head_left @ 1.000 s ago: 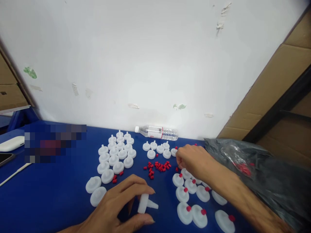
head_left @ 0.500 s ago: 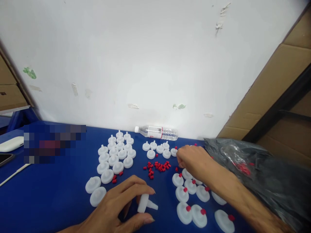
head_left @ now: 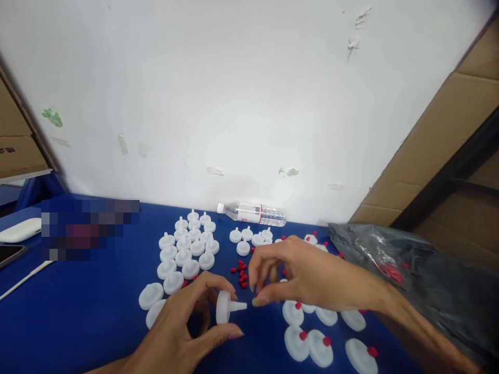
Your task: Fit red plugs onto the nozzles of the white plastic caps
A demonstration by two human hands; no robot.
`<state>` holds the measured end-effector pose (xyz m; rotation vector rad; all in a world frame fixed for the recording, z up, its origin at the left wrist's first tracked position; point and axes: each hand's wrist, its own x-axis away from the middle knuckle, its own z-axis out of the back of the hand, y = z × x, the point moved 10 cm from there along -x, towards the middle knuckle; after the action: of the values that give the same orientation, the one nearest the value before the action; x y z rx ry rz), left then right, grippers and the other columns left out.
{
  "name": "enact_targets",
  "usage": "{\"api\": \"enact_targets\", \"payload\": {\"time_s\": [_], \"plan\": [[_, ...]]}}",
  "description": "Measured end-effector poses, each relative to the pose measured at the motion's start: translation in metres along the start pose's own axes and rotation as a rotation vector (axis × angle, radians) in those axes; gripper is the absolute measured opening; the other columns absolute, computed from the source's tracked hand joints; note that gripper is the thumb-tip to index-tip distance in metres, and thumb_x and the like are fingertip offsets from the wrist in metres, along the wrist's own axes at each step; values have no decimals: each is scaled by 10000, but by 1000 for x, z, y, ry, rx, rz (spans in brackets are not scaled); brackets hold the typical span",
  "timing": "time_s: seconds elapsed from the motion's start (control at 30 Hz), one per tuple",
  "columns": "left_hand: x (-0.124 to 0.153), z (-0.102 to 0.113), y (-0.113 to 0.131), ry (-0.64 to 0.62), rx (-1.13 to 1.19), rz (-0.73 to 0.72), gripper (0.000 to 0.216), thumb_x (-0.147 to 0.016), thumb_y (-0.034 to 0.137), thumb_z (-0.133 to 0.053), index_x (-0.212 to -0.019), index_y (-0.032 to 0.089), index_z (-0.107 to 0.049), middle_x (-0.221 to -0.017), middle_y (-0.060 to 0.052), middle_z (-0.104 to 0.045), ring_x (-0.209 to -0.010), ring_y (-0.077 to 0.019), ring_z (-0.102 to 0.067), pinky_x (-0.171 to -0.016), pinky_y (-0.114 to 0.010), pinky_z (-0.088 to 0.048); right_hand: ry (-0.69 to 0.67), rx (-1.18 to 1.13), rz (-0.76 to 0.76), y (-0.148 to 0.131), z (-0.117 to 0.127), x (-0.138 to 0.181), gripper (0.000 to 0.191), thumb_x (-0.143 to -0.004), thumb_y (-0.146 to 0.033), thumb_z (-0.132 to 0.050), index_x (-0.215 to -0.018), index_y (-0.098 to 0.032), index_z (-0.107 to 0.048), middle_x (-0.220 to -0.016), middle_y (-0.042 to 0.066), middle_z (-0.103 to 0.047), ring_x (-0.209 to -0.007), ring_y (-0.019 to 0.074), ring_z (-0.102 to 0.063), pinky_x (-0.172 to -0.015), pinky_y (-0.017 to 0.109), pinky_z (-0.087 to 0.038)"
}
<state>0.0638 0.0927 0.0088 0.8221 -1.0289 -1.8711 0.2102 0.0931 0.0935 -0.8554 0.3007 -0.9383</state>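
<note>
On the blue tabletop [head_left: 78, 311], the person's left hand [head_left: 183, 327] is clamped on a white plastic disc with a tapered nozzle [head_left: 225, 307]. It is held on edge just above the surface, thumb beneath and fingers over the rim, with the nozzle pointing to the right. The right hand [head_left: 300, 275] hangs just beside that nozzle tip, thumb and fingertips [head_left: 260, 300] drawn close together. I cannot tell from here whether anything small sits between them.

Behind the hands lies a loose scatter of small red plastic caps [head_left: 241, 272]. To the left of it stands a cluster of bare white nozzle discs [head_left: 187, 244], nozzles up, and a smaller row [head_left: 251, 238] sits farther back. Under and in front of the right forearm are white discs topped with red caps [head_left: 310, 343].

A clear plastic water bottle [head_left: 253, 213] lies on its side against the white wall [head_left: 234, 104]. A crumpled dark grey plastic bag [head_left: 421, 280] rests at the right, with red pieces showing through it, and brown cardboard boxes [head_left: 448, 145] lean behind it. At the far left edge sit a white oblong case [head_left: 19, 229] and a dark phone [head_left: 8, 254].
</note>
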Motion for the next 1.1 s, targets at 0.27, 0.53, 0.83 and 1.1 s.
{"api": "enact_targets", "payload": {"time_s": [0.27,0.53,0.83,1.1], "plan": [[1,0,1,13,56,-69,273,-876,484,-822,-1002,295,-669,-823,61,-682,-662,-133,-621,-621,-206,-508,6,-91,51,-1,-15,-7,231,-870,-408,-840,-903,-230,-696,-813,-57,-730,-737,111,-669,-646,206,-481],[6,14,16,126,237,-187,244,-831,322,-892,-960,316,-684,-990,70,-760,-809,-145,-760,-687,-185,-596,-9,-7,32,-4,-25,-7,212,-985,-443,-698,-988,-233,-721,-800,-45,-735,-714,109,-670,-636,197,-458],[5,25,25,226,329,-227,284,-754,207,-928,-934,351,-763,-933,88,-818,-782,-152,-811,-718,-161,-643,16,614,17,-18,-48,0,175,-1008,-203,-512,-861,-198,-607,-746,-10,-657,-568,132,-414,-555,314,-211],[8,29,15,241,215,-162,247,-731,282,-939,-901,338,-769,-880,79,-835,-741,-181,-816,-678,-171,-646,-28,662,-55,-22,-56,-6,132,-923,-109,-550,-931,-210,-634,-845,-19,-654,-606,137,-280,-587,323,-192]]}}
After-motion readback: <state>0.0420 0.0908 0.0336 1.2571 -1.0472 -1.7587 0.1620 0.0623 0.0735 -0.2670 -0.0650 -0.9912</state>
